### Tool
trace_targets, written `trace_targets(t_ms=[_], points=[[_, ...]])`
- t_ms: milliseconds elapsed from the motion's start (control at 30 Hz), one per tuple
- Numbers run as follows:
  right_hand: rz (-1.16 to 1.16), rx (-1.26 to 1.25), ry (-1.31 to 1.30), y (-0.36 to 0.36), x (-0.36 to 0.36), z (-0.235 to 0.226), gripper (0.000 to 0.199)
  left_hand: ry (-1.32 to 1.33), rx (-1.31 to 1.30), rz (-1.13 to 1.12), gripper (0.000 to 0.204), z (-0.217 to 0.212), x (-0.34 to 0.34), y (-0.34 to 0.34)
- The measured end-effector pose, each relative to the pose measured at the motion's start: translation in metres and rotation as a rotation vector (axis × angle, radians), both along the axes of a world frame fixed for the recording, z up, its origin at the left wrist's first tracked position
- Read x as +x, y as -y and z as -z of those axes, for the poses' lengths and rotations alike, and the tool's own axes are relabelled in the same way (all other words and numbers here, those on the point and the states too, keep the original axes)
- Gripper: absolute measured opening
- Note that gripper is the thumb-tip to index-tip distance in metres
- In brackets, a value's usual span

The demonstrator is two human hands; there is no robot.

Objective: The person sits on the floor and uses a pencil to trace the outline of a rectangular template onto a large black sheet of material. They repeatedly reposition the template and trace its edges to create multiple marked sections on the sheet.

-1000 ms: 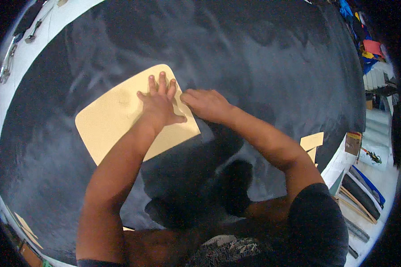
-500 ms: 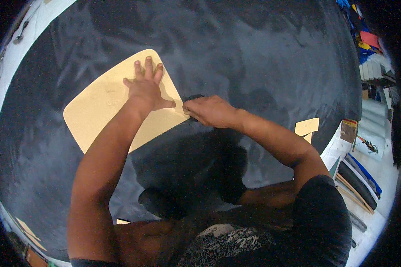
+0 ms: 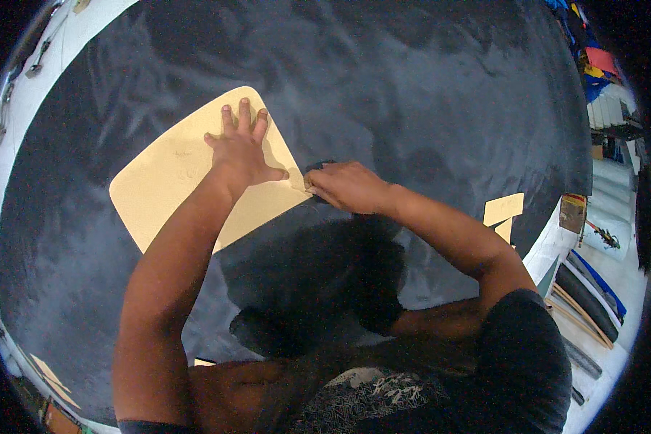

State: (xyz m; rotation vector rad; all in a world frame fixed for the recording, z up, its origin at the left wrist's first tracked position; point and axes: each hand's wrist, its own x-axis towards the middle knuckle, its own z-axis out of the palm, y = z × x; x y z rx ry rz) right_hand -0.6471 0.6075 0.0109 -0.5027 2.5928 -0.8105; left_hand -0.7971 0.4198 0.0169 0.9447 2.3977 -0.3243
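A cream-coloured flat template [image 3: 159, 177] with rounded corners, like stiff card, lies on a wide sheet of dark, shiny material [image 3: 456, 116]. My left hand [image 3: 240, 152] presses on its right half, palm down with the fingers spread. At its lower right corner, my right hand [image 3: 347, 186] is closed in a pinch. Whatever is between those fingers is hidden by the hand. Faint pencil-like marks show on the template's face.
Smaller cream card pieces [image 3: 503, 208] lie on the dark sheet at the right, and more strips [image 3: 54, 380] at the lower left. Along the right edge are a small box [image 3: 573, 212], wooden sticks [image 3: 582, 317] and dark rolls [image 3: 586, 300]. A white surface borders the sheet.
The view has shifted a little, so everything sits slightly further right and lower. Both hands keep almost the same places on the template.
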Motion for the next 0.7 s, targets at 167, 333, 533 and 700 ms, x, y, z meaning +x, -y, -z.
trace_targets(t_ms=[167, 333, 533, 700], points=[[0.082, 0.028, 0.034, 0.006, -0.023, -0.004, 0.02, -0.001, -0.025, 0.001, 0.133, -0.004, 0.001, 0.001], [0.247, 0.085, -0.138, 0.013, -0.08, 0.007, 0.022, 0.005, -0.064, 0.013, 0.131, -0.009, 0.002, -0.004], [0.345, -0.054, -0.36, 0.015, -0.131, 0.024, 0.021, 0.011, -0.059, 0.021, 0.13, -0.011, 0.001, -0.003], [0.375, -0.128, -0.447, 0.019, -0.156, 0.032, 0.021, 0.012, -0.021, 0.027, 0.13, -0.004, -0.001, 0.0]])
